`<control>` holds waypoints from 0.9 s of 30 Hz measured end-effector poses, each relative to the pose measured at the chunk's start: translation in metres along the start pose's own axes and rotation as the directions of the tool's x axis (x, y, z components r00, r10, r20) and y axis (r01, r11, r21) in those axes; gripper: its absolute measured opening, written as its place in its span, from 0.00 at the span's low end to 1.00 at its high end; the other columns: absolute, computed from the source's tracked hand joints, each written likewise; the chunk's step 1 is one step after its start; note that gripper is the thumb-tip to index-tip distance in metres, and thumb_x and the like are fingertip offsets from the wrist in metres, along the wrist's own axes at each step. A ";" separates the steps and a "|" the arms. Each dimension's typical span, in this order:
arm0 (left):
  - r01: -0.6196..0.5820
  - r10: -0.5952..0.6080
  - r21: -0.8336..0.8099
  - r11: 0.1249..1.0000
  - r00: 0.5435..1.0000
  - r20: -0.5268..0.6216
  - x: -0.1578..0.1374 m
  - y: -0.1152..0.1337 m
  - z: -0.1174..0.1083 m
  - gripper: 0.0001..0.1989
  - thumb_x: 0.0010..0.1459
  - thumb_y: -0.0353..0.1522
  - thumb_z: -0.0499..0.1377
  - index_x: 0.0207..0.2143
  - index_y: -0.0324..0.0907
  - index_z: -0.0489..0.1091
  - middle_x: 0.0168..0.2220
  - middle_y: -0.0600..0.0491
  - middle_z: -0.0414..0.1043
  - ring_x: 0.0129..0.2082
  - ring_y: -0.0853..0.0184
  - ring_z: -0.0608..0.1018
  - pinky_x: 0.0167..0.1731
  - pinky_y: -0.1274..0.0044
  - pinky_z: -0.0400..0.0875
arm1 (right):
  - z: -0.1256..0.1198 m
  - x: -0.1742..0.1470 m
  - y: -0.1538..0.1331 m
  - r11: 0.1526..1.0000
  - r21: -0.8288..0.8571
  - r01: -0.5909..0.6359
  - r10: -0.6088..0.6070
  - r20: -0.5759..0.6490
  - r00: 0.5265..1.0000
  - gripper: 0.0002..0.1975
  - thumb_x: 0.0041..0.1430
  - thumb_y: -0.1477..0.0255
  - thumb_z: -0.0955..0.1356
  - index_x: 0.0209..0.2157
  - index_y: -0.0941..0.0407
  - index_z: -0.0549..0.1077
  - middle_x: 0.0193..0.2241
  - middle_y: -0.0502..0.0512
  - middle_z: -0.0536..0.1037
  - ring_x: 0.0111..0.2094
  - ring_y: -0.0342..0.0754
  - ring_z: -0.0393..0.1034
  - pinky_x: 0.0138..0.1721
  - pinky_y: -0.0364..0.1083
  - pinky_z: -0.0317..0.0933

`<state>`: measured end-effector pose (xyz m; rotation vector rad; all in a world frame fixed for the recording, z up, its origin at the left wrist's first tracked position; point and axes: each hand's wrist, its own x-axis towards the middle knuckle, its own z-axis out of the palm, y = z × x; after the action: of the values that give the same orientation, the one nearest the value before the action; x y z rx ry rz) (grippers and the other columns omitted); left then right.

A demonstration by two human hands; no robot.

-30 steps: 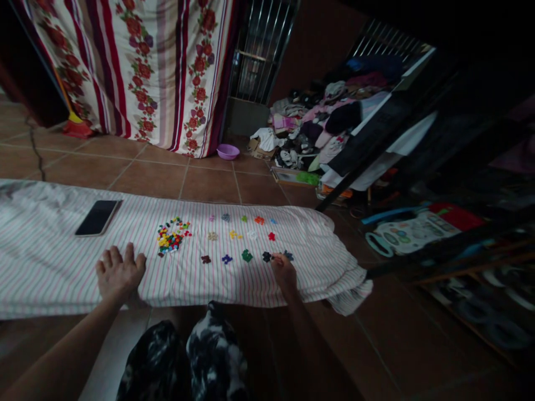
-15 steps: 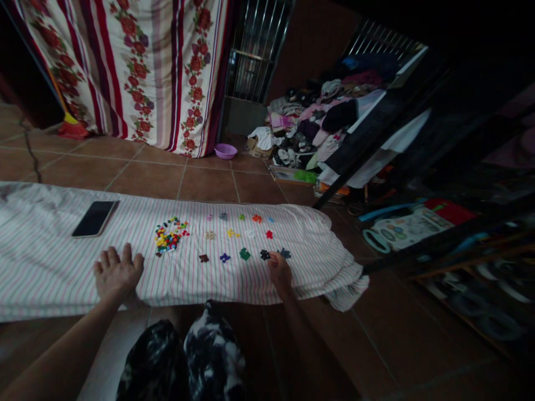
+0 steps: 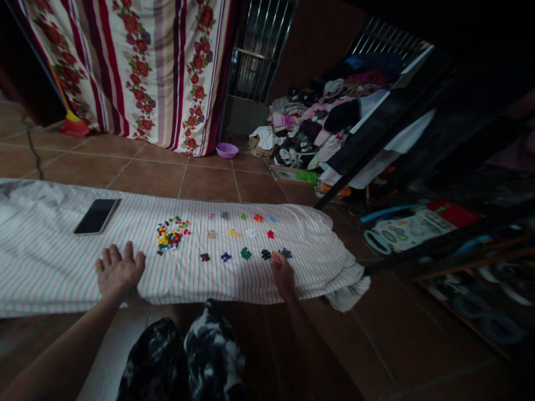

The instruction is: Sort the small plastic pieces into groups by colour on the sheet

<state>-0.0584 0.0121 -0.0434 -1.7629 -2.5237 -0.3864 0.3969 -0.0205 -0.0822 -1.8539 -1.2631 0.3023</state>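
My left hand (image 3: 120, 271) lies flat on the striped cloth (image 3: 175, 284), fingers spread, holding nothing. Close to its right is a mixed heap of small colourful beads (image 3: 170, 238). My right hand (image 3: 282, 273) has its fingers curled together beside the black bead pile (image 3: 266, 254); anything pinched in them is too small to make out. Just beyond those fingers lies a dark blue-grey pile (image 3: 286, 253). Leftward in the same row are a green pile (image 3: 246, 253), a purple-blue pile (image 3: 225, 257) and a brown pile (image 3: 204, 257). Farther back, several more single-colour piles include red beads (image 3: 271, 234).
A phone (image 3: 97, 216) rests at the cloth's left. Past the cloth, a purple basin (image 3: 227, 150) stands on the tiled floor near a floral curtain (image 3: 167, 72). Clothes are heaped (image 3: 317, 120) at the back, and a dark bar (image 3: 346, 178) slants on the right.
My right fingers have drawn slightly right, off the edge of the black pile, and curled in more. My left hand stays in place. The whole view has shifted a little.
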 end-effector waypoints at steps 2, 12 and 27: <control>-0.016 0.016 0.011 1.000 1.000 -0.010 -0.001 0.000 -0.001 0.31 0.63 0.43 0.37 0.62 0.35 0.56 0.63 0.31 0.53 0.64 0.45 0.55 0.58 0.56 0.51 | 0.000 0.000 0.002 1.000 0.004 0.020 -0.020 -0.003 1.000 0.18 0.55 0.67 0.60 0.43 0.56 0.74 0.41 0.60 0.79 0.44 0.52 0.74 0.49 0.51 0.67; 0.052 -0.053 0.064 0.997 0.998 0.017 0.003 0.001 0.007 0.30 0.62 0.43 0.41 0.63 0.39 0.55 0.64 0.35 0.53 0.65 0.48 0.55 0.60 0.59 0.49 | 0.001 0.001 0.014 0.997 0.047 0.059 -0.059 0.006 0.998 0.23 0.54 0.59 0.58 0.43 0.57 0.74 0.42 0.62 0.79 0.44 0.53 0.74 0.49 0.53 0.67; 0.050 -0.050 0.074 0.996 0.999 -0.006 0.005 0.000 0.011 0.31 0.62 0.43 0.41 0.63 0.38 0.56 0.64 0.37 0.54 0.65 0.47 0.54 0.60 0.58 0.48 | -0.007 0.005 -0.004 0.975 0.200 -0.098 0.113 -0.060 0.992 0.25 0.47 0.57 0.63 0.41 0.59 0.74 0.40 0.65 0.78 0.41 0.56 0.74 0.43 0.54 0.68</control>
<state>-0.0593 0.0186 -0.0529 -1.6750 -2.5482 -0.2941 0.4010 -0.0190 -0.0738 -1.7488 -1.0492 0.4007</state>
